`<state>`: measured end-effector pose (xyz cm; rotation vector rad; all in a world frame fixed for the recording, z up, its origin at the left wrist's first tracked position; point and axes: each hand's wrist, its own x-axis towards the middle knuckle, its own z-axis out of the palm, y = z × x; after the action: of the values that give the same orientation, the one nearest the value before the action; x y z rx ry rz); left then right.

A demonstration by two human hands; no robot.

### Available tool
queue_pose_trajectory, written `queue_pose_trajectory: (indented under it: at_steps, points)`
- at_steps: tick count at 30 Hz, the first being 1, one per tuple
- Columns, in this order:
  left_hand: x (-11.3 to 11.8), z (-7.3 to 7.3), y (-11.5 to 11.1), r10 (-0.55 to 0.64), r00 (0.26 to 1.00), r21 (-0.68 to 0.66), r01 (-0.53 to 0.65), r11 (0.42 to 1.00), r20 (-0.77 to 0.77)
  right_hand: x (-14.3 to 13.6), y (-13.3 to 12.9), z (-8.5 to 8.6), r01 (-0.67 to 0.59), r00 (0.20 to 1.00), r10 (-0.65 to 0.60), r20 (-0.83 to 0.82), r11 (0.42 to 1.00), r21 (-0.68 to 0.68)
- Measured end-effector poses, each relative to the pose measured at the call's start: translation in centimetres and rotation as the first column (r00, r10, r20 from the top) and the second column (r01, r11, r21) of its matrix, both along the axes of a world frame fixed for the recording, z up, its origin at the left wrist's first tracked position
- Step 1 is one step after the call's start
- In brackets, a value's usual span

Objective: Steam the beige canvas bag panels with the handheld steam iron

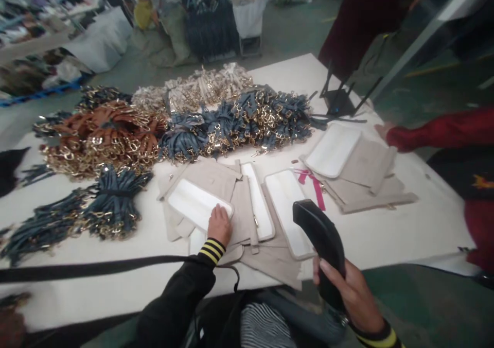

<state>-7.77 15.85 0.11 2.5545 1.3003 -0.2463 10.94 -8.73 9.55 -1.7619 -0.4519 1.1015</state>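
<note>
My left hand is at the lower right corner of a white panel with a beige border, its fingers close together over the edge and its thumb hidden. That panel lies on overlapping beige fabric bag pieces. In my right hand is a black handheld barcode scanner, raised above the table's front edge with its head tipped up and left. Behind the scanner lies another white panel. A narrower white panel with a small metal zip pull rests between the two.
Bundled straps with gold clips, brown, dark blue and cream, cover the table's back left. Pink strips lie near another beige stack. A black router stands behind. A red-sleeved person's arm reaches in.
</note>
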Motion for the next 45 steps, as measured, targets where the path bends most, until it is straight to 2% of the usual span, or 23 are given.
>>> queue_pose_trajectory:
  at_steps: [2, 4, 7, 9, 12, 15, 17, 18, 20, 22, 24, 26, 29, 33, 38, 42, 45]
  points:
    - [0.4, 0.0, -0.3, 0.044, 0.999, 0.021, -0.043, 0.999, -0.009, -0.6, 0.9, 0.0, -0.054, 0.997, 0.054, 0.051, 0.998, 0.007]
    - [0.5, 0.6, 0.1, 0.029, 0.999, 0.036, -0.031, 0.999, 0.036, -1.2, 1.7, 0.2, -0.106, 0.989, 0.104, 0.102, 0.994, 0.011]
    - [-0.3, 2.6, 0.8, -0.043, 0.992, 0.058, 0.036, 0.998, 0.115, -1.6, 2.5, 0.7, -0.183, 0.974, 0.181, 0.137, 0.983, 0.0]
    - [-1.2, 4.0, 0.1, -0.094, 0.981, 0.092, 0.079, 0.993, 0.171, -1.7, 3.0, 1.3, -0.214, 0.964, 0.212, 0.162, 0.977, -0.007]
    - [-2.2, 4.8, -3.3, -0.204, 0.952, 0.101, 0.185, 0.978, 0.228, -1.8, 3.9, 2.1, -0.24, 0.952, 0.239, 0.193, 0.971, -0.021]
    - [-2.3, 3.9, -7.6, -0.305, 0.929, 0.006, 0.311, 0.95, 0.21, -2.0, 4.8, 2.2, -0.225, 0.954, 0.232, 0.187, 0.973, -0.06]
    - [-1.9, 3.2, -8.8, -0.354, 0.913, -0.034, 0.368, 0.929, 0.204, -2.0, 5.2, 1.9, -0.182, 0.963, 0.197, 0.182, 0.979, -0.094]
    - [-1.4, 2.9, -8.5, -0.373, 0.902, -0.031, 0.389, 0.921, 0.216, -2.0, 5.2, 1.6, -0.156, 0.969, 0.174, 0.177, 0.981, -0.111]
    - [0.1, 3.0, -6.2, -0.401, 0.88, 0.022, 0.409, 0.912, 0.256, -2.1, 5.2, 1.0, -0.111, 0.978, 0.133, 0.16, 0.984, -0.138]
    - [2.4, 3.5, -2.4, -0.434, 0.859, 0.093, 0.426, 0.9, 0.27, -2.2, 5.1, 0.4, -0.091, 0.984, 0.113, 0.135, 0.983, -0.162]
    - [5.1, 4.1, 1.5, -0.513, 0.83, 0.106, 0.502, 0.858, 0.218, -2.6, 5.1, 0.0, -0.102, 0.986, 0.123, 0.112, 0.979, -0.179]
    - [7.9, 4.4, 4.7, -0.616, 0.781, 0.025, 0.617, 0.786, 0.107, -3.2, 5.3, -0.3, -0.144, 0.981, 0.166, 0.1, 0.97, -0.197]
    - [11.0, 4.2, 7.7, -0.724, 0.69, -0.149, 0.716, 0.682, -0.001, -4.3, 6.0, -0.5, -0.197, 0.966, 0.23, 0.122, 0.952, -0.234]
    - [12.7, 4.1, 9.6, -0.771, 0.633, -0.275, 0.755, 0.596, 0.067, -5.4, 7.4, -0.6, -0.21, 0.95, 0.262, 0.172, 0.939, -0.273]
    - [12.7, 4.2, 9.8, -0.773, 0.632, -0.342, 0.739, 0.58, 0.052, -5.9, 8.5, -0.9, -0.218, 0.924, 0.296, 0.243, 0.928, -0.303]
    - [12.5, 3.6, 9.5, -0.76, 0.638, -0.399, 0.733, 0.55, 0.126, -6.1, 8.3, -1.1, -0.211, 0.921, 0.305, 0.242, 0.913, -0.349]
    - [12.8, 3.3, 10.3, -0.721, 0.668, -0.503, 0.694, 0.515, 0.184, -6.2, 8.3, -0.9, -0.201, 0.922, 0.3, 0.243, 0.91, -0.362]
